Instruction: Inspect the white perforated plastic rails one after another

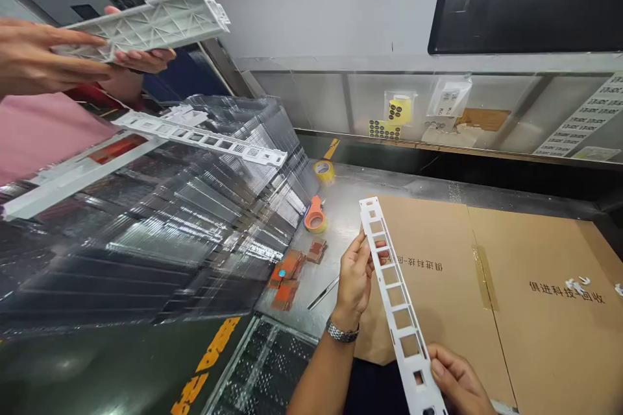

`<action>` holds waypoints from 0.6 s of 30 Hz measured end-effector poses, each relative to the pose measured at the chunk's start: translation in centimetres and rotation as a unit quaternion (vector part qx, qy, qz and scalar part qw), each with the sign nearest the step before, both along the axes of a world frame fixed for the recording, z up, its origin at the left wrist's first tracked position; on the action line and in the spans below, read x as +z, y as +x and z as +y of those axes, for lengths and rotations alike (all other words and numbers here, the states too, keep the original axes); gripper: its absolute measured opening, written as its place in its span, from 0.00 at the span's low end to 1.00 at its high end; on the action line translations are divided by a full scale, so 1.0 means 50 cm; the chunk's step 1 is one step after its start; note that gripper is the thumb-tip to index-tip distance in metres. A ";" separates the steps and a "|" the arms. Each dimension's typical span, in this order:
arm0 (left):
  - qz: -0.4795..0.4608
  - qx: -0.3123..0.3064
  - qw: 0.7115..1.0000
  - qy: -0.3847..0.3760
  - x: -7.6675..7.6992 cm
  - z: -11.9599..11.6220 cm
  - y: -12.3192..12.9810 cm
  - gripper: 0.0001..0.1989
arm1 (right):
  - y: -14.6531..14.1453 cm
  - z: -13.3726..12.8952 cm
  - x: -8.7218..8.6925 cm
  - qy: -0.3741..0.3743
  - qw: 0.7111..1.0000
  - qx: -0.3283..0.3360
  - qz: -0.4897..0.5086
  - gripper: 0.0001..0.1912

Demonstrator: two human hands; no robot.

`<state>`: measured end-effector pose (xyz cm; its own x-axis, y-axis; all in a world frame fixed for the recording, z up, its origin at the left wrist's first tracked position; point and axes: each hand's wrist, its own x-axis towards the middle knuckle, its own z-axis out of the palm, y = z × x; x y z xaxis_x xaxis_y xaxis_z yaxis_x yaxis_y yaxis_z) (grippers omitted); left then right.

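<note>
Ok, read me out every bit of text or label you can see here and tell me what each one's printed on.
"俱进科技-回收", seen upside down, on the left cardboard sheet.
"俱进科技-回收", again upside down, on the right cardboard sheet.
Rows of print on the white list sheet behind the clear screen: too small to read.
Black dot stickers and the yellow label: blurred.
Small bag label: unreadable.
The white strip in the hands carries no text.
</note>
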<state>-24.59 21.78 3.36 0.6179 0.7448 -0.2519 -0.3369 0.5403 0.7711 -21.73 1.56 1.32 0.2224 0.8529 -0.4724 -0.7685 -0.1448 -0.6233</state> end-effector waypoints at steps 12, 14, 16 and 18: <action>-0.004 0.034 0.999 -0.032 -0.035 0.010 0.016 0.15 | 0.003 0.013 0.036 -0.040 0.998 -0.042 -0.013 0.20; -0.005 0.033 0.999 -0.032 -0.033 0.010 0.016 0.15 | 0.004 0.012 0.034 -0.040 0.998 -0.039 -0.015 0.20; -0.006 0.033 0.999 -0.032 -0.029 0.008 0.016 0.16 | 0.004 0.010 0.032 -0.039 0.999 -0.034 -0.012 0.20; -0.006 0.033 0.999 -0.031 -0.024 0.007 0.014 0.17 | 0.004 0.009 0.029 -0.034 0.999 -0.029 -0.010 0.19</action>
